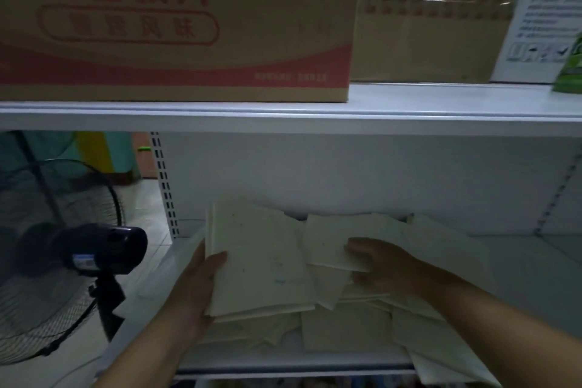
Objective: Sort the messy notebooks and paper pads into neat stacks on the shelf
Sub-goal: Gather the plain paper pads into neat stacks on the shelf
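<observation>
Pale notebooks and paper pads lie in a loose heap (352, 324) on the white lower shelf (519, 261). My left hand (196, 290) grips the left edge of a small stack of pale notebooks (258, 258), thumb on top, holding it tilted above the heap. My right hand (382, 264) pinches the lower right corner of a single cream notebook (327, 242) that lies askew next to the held stack. More pads spread to the right, and one (450, 365) hangs over the shelf's front edge.
A black standing fan (63, 261) is close by on the left of the shelf unit. The upper shelf (409, 110) carries a red-printed cardboard box (176, 22), a plain taped box (434, 25) and a white printed box (541, 9).
</observation>
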Tool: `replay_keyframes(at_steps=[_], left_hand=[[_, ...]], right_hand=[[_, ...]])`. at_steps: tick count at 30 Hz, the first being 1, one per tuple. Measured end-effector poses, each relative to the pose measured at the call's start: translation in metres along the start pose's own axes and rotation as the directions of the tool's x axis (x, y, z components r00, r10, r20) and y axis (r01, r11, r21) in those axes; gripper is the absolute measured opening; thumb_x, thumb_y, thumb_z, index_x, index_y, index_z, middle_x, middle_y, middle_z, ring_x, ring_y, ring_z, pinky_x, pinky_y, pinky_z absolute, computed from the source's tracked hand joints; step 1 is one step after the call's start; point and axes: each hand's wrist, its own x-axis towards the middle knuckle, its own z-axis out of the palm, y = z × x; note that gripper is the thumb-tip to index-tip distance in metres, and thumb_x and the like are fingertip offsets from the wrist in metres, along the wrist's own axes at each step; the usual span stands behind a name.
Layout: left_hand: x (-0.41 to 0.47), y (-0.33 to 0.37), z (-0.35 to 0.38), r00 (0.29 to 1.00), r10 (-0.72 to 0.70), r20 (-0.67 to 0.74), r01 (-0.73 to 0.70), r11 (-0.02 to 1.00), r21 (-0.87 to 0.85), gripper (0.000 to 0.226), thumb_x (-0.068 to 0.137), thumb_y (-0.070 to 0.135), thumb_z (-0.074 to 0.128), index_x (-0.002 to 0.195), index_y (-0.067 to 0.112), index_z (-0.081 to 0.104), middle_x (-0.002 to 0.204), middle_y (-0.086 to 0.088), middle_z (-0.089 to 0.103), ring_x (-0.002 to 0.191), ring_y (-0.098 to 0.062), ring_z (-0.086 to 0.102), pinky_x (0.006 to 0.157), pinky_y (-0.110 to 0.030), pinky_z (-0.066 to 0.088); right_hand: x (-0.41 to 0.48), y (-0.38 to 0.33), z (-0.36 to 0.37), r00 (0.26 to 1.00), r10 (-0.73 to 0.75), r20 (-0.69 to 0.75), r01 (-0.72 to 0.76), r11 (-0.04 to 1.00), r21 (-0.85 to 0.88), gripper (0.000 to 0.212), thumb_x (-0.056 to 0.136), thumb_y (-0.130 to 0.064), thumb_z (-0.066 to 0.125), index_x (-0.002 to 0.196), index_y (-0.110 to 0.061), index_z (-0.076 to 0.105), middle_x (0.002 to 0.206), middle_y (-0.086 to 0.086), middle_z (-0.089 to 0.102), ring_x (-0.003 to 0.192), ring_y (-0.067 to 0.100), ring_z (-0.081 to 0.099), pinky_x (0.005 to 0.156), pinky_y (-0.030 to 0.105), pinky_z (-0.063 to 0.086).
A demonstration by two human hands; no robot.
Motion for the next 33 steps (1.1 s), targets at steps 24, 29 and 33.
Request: replay_keyframes(at_steps=[24, 29, 33], left_hand=[[-0.055, -0.064, 0.187, 0.908, 0.399, -0.131, -0.386, 0.915, 0.113, 0.055, 0.092, 0.006, 0.055, 0.139, 0.023, 0.033, 0.122, -0.012, 0.061, 0.106, -0.028, 0.062, 0.097, -0.044, 0.047], [-0.078, -0.101, 0.254, 0.96, 0.278, 0.039, -0.281, 0.947, 0.157, 0.067, 0.082, 0.016, 0.07, 0.14, 0.023, 0.037, 0.121, -0.01, 0.062, 0.105, -0.027, 0.062, 0.091, -0.041, 0.049], [-0.101, -0.136, 0.312, 0.969, 0.155, 0.19, -0.189, 0.966, 0.176, 0.058, 0.087, 0.006, 0.06, 0.137, 0.025, 0.039, 0.116, -0.009, 0.062, 0.098, -0.025, 0.062, 0.084, -0.037, 0.049]], right_hand=[[-0.1, -0.076, -0.038, 0.896, -0.193, -0.399, 0.098, 0.964, -0.247, 0.048, 0.086, -0.036, 0.025, 0.122, -0.018, 0.051, 0.113, 0.01, 0.061, 0.103, 0.031, 0.057, 0.08, 0.034, 0.043], [-0.149, 0.012, -0.068, 0.918, -0.08, -0.389, 0.156, 0.973, 0.168, 0.032, 0.087, -0.026, 0.041, 0.099, -0.012, 0.067, 0.108, 0.008, 0.068, 0.102, 0.024, 0.059, 0.08, 0.027, 0.043], [-0.201, 0.14, -0.094, 0.869, 0.35, -0.349, -0.222, 0.908, 0.356, 0.063, 0.086, -0.043, 0.061, 0.14, -0.017, 0.041, 0.144, 0.001, 0.042, 0.13, 0.019, 0.043, 0.105, 0.025, 0.034]])
